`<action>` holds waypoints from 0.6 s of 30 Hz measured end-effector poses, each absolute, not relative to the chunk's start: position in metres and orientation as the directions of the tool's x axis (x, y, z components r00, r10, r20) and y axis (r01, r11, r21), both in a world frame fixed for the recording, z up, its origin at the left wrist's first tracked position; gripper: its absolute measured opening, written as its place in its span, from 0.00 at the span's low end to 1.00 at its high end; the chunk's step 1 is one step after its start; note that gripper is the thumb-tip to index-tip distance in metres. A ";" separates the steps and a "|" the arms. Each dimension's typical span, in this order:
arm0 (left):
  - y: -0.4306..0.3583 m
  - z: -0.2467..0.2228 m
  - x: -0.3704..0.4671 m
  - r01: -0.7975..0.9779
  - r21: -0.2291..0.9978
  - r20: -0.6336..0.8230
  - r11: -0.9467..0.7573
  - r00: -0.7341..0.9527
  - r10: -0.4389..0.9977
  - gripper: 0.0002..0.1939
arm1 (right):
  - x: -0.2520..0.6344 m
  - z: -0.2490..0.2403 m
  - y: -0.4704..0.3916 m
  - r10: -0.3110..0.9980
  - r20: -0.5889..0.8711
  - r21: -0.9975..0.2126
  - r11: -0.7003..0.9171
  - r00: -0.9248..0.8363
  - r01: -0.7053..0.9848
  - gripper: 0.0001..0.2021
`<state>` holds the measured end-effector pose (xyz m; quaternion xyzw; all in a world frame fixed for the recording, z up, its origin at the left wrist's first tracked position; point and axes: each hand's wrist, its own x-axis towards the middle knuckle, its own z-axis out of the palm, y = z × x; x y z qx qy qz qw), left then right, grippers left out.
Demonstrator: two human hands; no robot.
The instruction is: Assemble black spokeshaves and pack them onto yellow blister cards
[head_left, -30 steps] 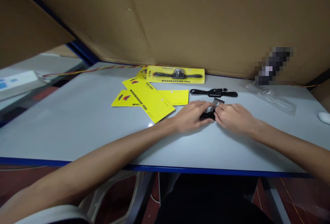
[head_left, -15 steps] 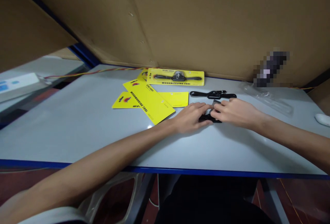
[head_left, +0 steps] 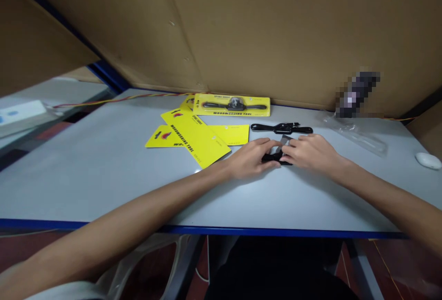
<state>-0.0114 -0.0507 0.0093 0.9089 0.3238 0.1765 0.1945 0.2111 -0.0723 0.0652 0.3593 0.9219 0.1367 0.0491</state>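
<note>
Both hands meet over a black spokeshave [head_left: 276, 157] lying on the grey table. My left hand [head_left: 250, 157] grips its left part between thumb and fingers. My right hand [head_left: 309, 152] is closed, its fingertips pinching a small grey metal plate [head_left: 285, 140] that stands over the tool's middle. The tool's right part is mostly hidden under my right hand. Just behind the hands lies another black spokeshave [head_left: 281, 128], untouched. Yellow cards [head_left: 200, 141] printed "woodworking tool" overlap to the left of my left hand.
A packaged spokeshave [head_left: 232, 105] lies at the back against the cardboard wall [head_left: 276, 28]. Clear plastic packaging [head_left: 362, 139] is at the back right, beside a pixelated dark object [head_left: 359, 94]. A white mouse [head_left: 428, 160] sits at the right edge; a white box [head_left: 22, 117] is far left.
The view has shifted slightly, so the table's contents appear a little further left. The grey plate shows a bit more between my fingers; both hands keep nearly the same pose.
</note>
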 end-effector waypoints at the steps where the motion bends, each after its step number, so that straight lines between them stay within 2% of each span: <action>1: -0.051 0.009 -0.012 0.522 0.466 0.193 -0.715 0.728 0.658 0.24 | 0.214 0.067 -0.073 0.726 0.051 0.231 0.660 -0.686 0.715 0.15; 4: -0.054 0.013 -0.014 0.536 0.403 0.203 -0.742 0.738 0.643 0.25 | 0.240 0.072 -0.064 0.824 0.222 0.062 0.521 -0.521 0.851 0.19; 7: -0.053 0.020 -0.022 0.537 0.245 0.216 -0.807 0.782 0.585 0.28 | 0.287 0.072 -0.043 0.850 0.413 -0.060 0.383 -0.327 0.922 0.17; 10: -0.047 0.028 -0.034 0.501 0.115 0.191 -0.858 0.836 0.514 0.25 | 0.333 0.070 -0.028 0.889 0.435 -0.171 0.237 -0.143 0.956 0.14; 11: -0.045 0.030 -0.039 0.491 0.092 0.181 -0.866 0.847 0.499 0.23 | 0.346 0.070 -0.026 0.893 0.448 -0.203 0.139 -0.034 0.969 0.13; 14: -0.038 0.036 -0.048 0.480 0.043 0.162 -0.876 0.862 0.480 0.18 | 0.370 0.070 -0.028 0.907 0.391 -0.151 -0.103 0.155 0.983 0.13; 18: -0.038 0.039 -0.049 0.468 -0.022 0.132 -0.884 0.877 0.461 0.15 | 0.384 0.063 -0.030 0.973 0.152 0.018 -0.176 0.171 0.984 0.23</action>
